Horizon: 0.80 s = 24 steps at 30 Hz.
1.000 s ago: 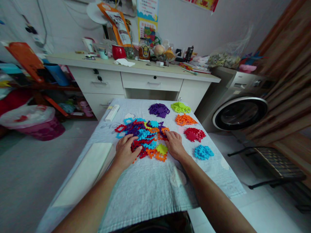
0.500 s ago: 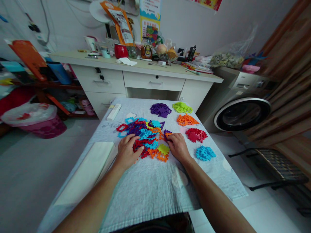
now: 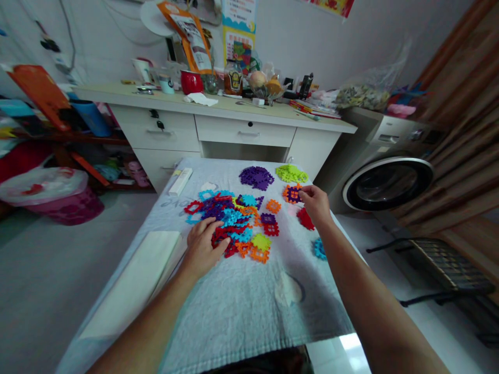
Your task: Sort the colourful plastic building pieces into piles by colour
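Observation:
My right hand [image 3: 316, 203] pinches a purple square building piece [image 3: 293, 194] over the orange pile [image 3: 287, 190] on the table's right side. Fingers spread, my left hand [image 3: 205, 244] rests at the near left edge of a mixed heap of interlocking plastic pieces [image 3: 230, 214]. Around the right hand lie a purple pile [image 3: 256, 177], a lime green pile [image 3: 291, 173], a red pile [image 3: 305, 218] and a blue pile [image 3: 319, 249], the last two partly hidden by hand and forearm. Between heap and piles sit a loose orange piece [image 3: 273, 206], a purple one [image 3: 268, 218] and a red one [image 3: 271, 229].
A pale cloth [image 3: 241, 311] covers the table. On its left lie a long white block [image 3: 136, 280] and a small white box [image 3: 180, 182]. Behind stands a white desk [image 3: 245, 122] with jars and cups; a washing machine [image 3: 385, 171] and a stool [image 3: 448, 265] are to the right.
My right hand has moved from the heap's right edge away and right to the orange pile, carrying a purple piece. Loose pieces beside the heap are now uncovered. My left hand stays put.

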Each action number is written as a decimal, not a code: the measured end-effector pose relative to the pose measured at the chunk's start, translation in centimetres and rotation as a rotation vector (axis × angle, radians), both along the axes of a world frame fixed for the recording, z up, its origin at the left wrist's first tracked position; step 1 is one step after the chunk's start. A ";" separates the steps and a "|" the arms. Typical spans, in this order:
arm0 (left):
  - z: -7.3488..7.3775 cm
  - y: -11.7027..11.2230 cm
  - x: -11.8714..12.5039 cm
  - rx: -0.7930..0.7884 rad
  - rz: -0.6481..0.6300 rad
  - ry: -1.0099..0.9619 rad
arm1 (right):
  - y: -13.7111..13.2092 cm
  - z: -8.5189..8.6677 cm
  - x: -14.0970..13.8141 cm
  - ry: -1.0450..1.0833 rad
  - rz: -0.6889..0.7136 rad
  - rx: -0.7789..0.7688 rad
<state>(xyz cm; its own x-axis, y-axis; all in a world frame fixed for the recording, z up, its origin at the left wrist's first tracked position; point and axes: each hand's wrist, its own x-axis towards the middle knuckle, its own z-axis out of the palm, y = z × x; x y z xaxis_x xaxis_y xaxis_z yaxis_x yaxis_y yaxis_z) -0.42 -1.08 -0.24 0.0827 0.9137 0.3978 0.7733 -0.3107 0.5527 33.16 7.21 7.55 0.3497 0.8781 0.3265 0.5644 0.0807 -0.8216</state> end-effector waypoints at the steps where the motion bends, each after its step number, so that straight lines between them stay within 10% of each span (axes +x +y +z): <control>1: 0.0 0.0 0.0 -0.001 -0.001 0.003 | 0.8 0.0 0.5 0.031 -0.013 -0.021; 17: 0.0 0.1 -0.1 -0.003 -0.001 0.031 | 6.0 -1.2 2.8 0.181 -0.009 -0.250; 24: 0.0 0.2 -0.1 0.017 0.012 0.010 | 7.3 -0.4 -1.5 0.457 0.135 -0.366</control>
<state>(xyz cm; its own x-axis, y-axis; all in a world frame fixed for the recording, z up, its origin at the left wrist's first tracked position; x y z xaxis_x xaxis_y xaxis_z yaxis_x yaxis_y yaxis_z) -0.50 -0.92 -0.24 0.0760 0.9079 0.4122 0.7821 -0.3107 0.5401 31.63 14.52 7.16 0.2613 0.9515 -0.1625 0.1522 -0.2069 -0.9665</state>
